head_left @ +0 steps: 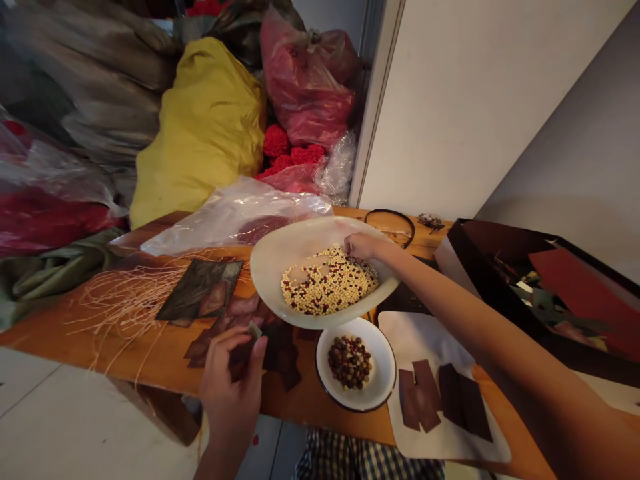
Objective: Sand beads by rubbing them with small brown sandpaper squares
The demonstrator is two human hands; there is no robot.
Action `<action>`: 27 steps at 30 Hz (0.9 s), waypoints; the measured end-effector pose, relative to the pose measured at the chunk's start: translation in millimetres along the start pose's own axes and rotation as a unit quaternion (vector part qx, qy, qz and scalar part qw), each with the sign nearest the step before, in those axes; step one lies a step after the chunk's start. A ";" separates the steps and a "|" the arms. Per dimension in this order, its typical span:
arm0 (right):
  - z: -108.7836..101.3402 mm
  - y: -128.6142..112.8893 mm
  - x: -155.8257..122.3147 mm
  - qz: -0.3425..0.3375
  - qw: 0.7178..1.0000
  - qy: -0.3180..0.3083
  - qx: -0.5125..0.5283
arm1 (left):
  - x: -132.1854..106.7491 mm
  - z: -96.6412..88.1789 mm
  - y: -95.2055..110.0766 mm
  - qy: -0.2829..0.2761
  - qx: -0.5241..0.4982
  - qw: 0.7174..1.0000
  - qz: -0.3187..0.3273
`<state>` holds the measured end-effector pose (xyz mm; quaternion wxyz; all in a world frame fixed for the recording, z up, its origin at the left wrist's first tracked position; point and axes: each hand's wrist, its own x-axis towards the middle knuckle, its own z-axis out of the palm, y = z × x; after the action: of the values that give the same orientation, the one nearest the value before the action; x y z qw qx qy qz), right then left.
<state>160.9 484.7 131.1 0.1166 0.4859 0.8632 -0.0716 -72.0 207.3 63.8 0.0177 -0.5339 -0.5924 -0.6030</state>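
My right hand (pixel 363 246) reaches into a large pale plate (pixel 280 257) of cream and dark red beads (pixel 327 281), its fingers pinched together at the far edge of the bead pile. My left hand (pixel 231 373) hovers at the table's near edge, fingers curled around a small greenish piece (pixel 254 329), above several dark brown cut pieces (pixel 280 347). A small white bowl (pixel 373 390) with dark mixed beads (pixel 349 362) sits just in front of the plate.
A white sheet (pixel 425 340) bears brown rectangles (pixel 440 400). Straw-like fibres (pixel 125 300), a dark card (pixel 200 290) and a clear plastic bag (pixel 225 213) lie left. A dark open box (pixel 550 293) stands right; yellow (pixel 200 133) and red (pixel 305 87) sacks sit behind the wooden table (pixel 165 360).
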 end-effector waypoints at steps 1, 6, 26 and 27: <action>0.9 0.7 1.0 0.000 1.000 0.004 -0.001 | -0.3 -0.1 -0.2 -0.003 -0.003 1.000 -0.005; 3.6 2.7 3.2 -0.016 1.000 0.009 0.002 | -1.3 -0.5 -0.5 -0.007 -0.004 1.000 -0.006; 5.3 -8.0 4.5 0.016 1.000 0.009 -0.018 | -5.2 -1.5 6.1 0.026 -0.068 0.997 -0.037; 5.0 -8.6 2.4 0.016 1.000 0.013 -0.020 | -8.3 -2.9 13.8 0.022 -0.121 0.989 -0.082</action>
<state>152.9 481.0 125.7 0.1161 0.4986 0.8578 -0.0464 -61.2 196.0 68.6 -0.0836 -0.4686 -0.5559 -0.6815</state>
